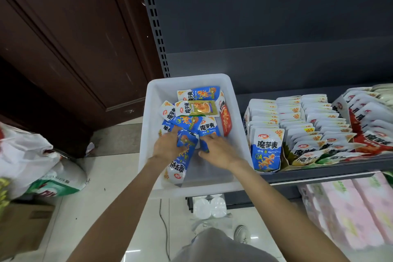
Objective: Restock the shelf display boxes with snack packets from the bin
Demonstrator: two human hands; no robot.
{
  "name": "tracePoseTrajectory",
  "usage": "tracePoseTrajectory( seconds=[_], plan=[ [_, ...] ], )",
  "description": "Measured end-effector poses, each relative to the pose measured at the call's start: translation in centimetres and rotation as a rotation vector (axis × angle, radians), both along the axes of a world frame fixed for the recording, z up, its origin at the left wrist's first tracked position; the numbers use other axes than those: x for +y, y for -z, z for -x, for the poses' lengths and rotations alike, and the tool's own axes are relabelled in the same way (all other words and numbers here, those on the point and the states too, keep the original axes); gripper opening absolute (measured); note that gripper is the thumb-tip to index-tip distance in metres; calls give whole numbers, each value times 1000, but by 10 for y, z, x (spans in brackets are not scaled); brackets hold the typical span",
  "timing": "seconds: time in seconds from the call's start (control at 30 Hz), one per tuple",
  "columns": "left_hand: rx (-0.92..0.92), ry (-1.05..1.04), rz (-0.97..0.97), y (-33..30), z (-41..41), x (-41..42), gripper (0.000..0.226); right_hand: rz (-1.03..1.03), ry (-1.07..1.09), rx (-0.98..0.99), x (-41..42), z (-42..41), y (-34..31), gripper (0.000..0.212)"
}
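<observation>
Packets [196, 112] lie loose in the white bin [238, 117] on our shelf, left of the display boxes [297, 134]. Our left hand [168, 147] clasps several blue packets [182, 155]; our right hand [221, 151] pinches another blue packet [205, 147].

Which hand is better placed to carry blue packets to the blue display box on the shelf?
Probably the right hand: it is nearer the blue display box. The left hand already grips blue snack packets but must cross over.

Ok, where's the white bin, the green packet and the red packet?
white bin [153, 89]: head view, bare back-left wall.
green packet [198, 108]: head view, middle of its face.
red packet [225, 122]: head view, its red lower half.
</observation>
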State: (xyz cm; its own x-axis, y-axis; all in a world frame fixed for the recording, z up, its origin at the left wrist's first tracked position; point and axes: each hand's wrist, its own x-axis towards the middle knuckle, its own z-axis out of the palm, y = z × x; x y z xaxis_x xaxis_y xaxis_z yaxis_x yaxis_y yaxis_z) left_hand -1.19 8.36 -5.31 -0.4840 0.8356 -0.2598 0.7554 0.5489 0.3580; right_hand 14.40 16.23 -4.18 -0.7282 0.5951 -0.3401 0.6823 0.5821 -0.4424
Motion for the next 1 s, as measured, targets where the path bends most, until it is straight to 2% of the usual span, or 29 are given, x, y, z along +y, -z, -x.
tracePoseTrajectory(
  seconds=[0.03, 0.1, 0.13, 0.2, 0.27, 0.33, 0.43, 0.5, 0.57, 0.6, 0.7, 0.83, 0.87, 1.0],
  plan=[
    [12, -27, -62, -8, 1, -2, 38, 12, 39, 76, -2, -4, -5, 53],
    [-45, -104, -261, -26, 1, -8, 20, 100, 130, 249, -6, -12, -18, 57],
    [-149, -162, -384, -36, -2, -10, 17, 185, 187, 349, -8, -16, -24, 60],
    [-471, -300, -639, -60, -12, -15, 12, 355, 313, 554, -13, -23, -37, 64],
    [-784, -399, -813, -80, -28, -17, 14, 421, 403, 743, -19, -28, -49, 60],
    [-988, -422, -870, -90, -43, -17, 25, 473, 454, 899, -23, -37, -61, 58],
    [-1103, -392, -838, -93, -69, -15, 33, 615, 648, 1116, -22, -58, -80, 62],
    [-1113, -361, -798, -94, -89, -11, 34, 611, 765, 1168, -15, -80, -93, 54],
    [-1084, -279, -780, -95, -107, -4, 34, 502, 799, 1155, -7, -106, -102, 35],
    [-1037, -228, -779, -96, -114, 0, 34, 432, 802, 1168, -4, -120, -105, 28],
    [-776, -119, -791, -91, -127, 11, 33, 153, 731, 1162, 6, -169, -120, 24],
    [-457, 87, -725, -73, -138, 24, 35, -288, 404, 819, 23, -215, -125, 8],
    [-402, 148, -700, -70, -140, 27, 39, -374, 323, 728, 26, -217, -123, 11],
    [-305, 340, -631, -64, -146, 36, 53, -579, 63, 483, 27, -202, -111, 15]
  ],
)
